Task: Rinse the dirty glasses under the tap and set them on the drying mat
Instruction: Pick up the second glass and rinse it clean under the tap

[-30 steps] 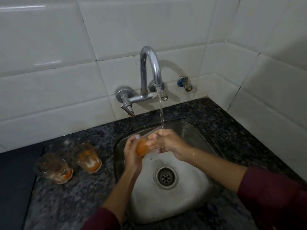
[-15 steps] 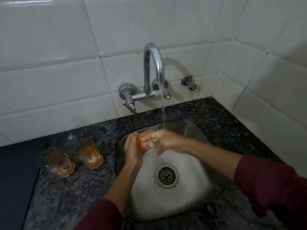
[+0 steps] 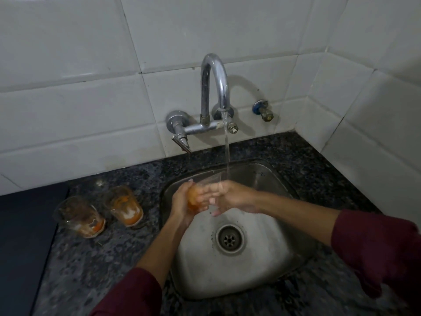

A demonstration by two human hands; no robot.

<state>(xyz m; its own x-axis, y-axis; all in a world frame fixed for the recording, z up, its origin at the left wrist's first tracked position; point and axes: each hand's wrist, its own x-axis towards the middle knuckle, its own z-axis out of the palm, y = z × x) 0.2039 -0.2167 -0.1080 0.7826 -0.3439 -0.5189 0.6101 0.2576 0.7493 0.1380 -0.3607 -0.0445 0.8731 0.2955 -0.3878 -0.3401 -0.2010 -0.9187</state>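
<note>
Left hand (image 3: 182,201) and right hand (image 3: 230,197) both grip a tilted glass (image 3: 202,192), half hidden by fingers, under the tap (image 3: 214,87); 2 dirty glasses (image 3: 102,210) wait on the counter (image 3: 95,258).

Both forearms reach from the near edge toward the middle of the scene, each bare from a dark maroon sleeve pushed up the arm. The left hand (image 3: 182,201) is cupped, palm turned right, its fingers curled in a closed grip around what it holds. The right hand (image 3: 230,197) comes in from the right, wrist bent leftward, fingers (image 3: 215,190) spread and laid against the same item, touching the left hand's fingertips.
</note>
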